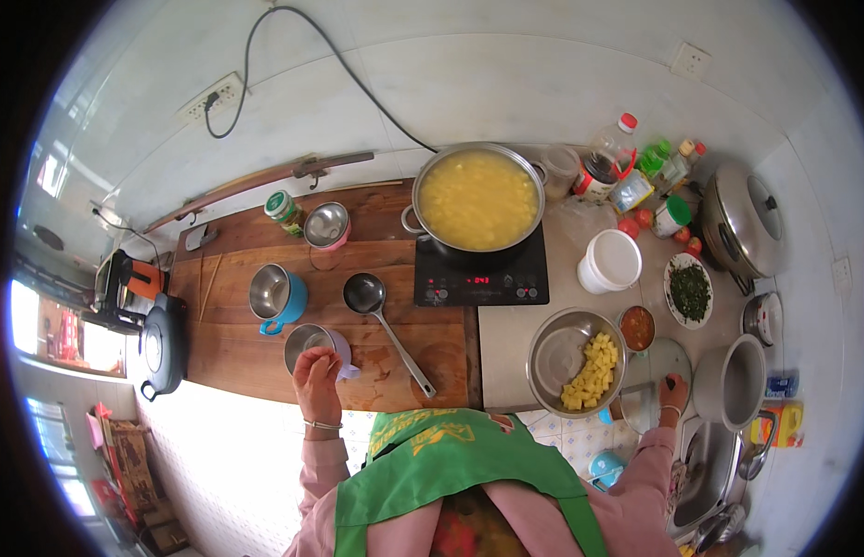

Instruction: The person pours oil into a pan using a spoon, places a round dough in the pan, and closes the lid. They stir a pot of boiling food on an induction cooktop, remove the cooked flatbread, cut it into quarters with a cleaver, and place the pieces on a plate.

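Observation:
My left hand [317, 384] is raised over the rim of a lilac-handled steel mug [308, 337], its fingertips pinched together; whether something lies between them I cannot tell. On the right, my right hand [673, 393] grips the dark knob of a glass pot lid [641, 404], which lies beside the counter's front edge. A steel bowl of yellow cubes [591, 372] sits left of the lid. A steel ladle [397, 338] rests on the wooden board. Behind, a wide two-handled pot [478, 198] filled with yellow pieces in liquid stands on a lit induction cooker [481, 278].
Blue-handled mug [287, 296], small steel cup [327, 226] and jar [284, 209] stand on the left. At right are a white tub [609, 261], a plate of chopped greens [689, 291], a bowl of red sauce [637, 328], a grey pot [730, 383], bottles and the sink [703, 473].

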`<state>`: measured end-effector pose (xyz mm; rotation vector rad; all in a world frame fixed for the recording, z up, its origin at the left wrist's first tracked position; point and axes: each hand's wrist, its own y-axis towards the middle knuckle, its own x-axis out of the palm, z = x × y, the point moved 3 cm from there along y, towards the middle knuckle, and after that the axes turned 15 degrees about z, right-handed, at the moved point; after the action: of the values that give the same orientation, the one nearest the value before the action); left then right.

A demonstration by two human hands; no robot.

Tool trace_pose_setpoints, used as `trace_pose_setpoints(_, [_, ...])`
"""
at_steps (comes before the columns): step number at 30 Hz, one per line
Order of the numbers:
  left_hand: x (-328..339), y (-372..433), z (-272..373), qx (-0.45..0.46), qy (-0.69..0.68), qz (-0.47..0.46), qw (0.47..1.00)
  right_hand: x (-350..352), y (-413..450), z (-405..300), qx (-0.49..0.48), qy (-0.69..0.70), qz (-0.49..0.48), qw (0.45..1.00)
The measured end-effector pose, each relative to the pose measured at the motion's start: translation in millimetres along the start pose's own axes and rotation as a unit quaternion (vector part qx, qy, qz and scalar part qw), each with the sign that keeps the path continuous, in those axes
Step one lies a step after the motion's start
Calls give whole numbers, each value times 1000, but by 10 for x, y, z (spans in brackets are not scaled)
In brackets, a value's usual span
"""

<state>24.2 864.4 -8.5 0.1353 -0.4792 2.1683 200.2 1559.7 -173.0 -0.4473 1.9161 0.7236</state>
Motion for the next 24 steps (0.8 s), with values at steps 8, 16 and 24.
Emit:
trace_pose_setpoints(8, [217,168,-35,-14,-10,-7,1000,-501,-328,125,25,89,-5,996])
trace_pose_setpoints(16, [304,384,-131,-44,-21,-25,998,-1498,-387,-745,27,105,66,992])
trace_pose_setpoints(24, [169,553,-69,-51,-50,-3,997,-1148,96,-3308,-222,209,36,952])
